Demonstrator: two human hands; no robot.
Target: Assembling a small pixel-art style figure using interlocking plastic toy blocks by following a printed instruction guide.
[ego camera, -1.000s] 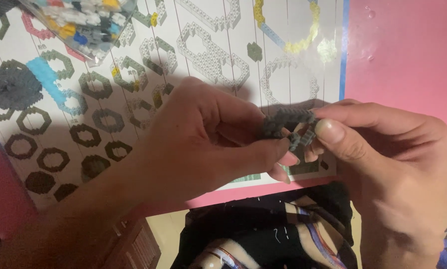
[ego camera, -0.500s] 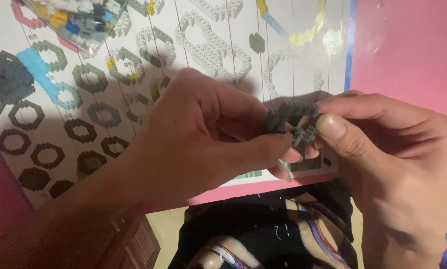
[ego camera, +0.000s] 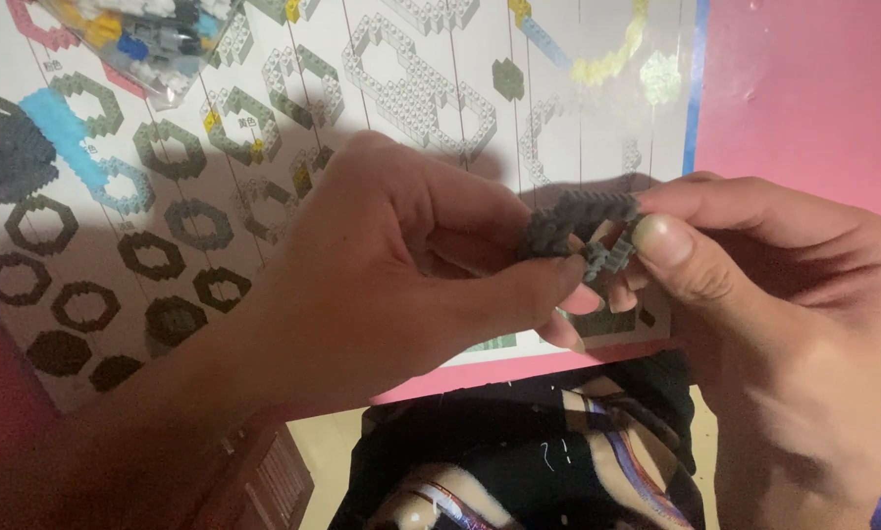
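Two hands (ego camera: pixel 597 285) pinch one grey brick ring (ego camera: pixel 570 224); one instruction sheet (ego camera: pixel 362 98) beneath.

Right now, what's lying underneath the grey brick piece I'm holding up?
Beneath the grey brick piece lies the printed instruction sheet on the pink surface. The left hand and right hand cover the sheet directly below, so its diagrams there cannot be seen.

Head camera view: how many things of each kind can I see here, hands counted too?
Hands: 2, left hand and right hand
Grey brick pieces, pinched between both hands: 1
Printed instruction sheets: 1
Clear bags of small bricks: 1
Pink tables: 1
Total: 6
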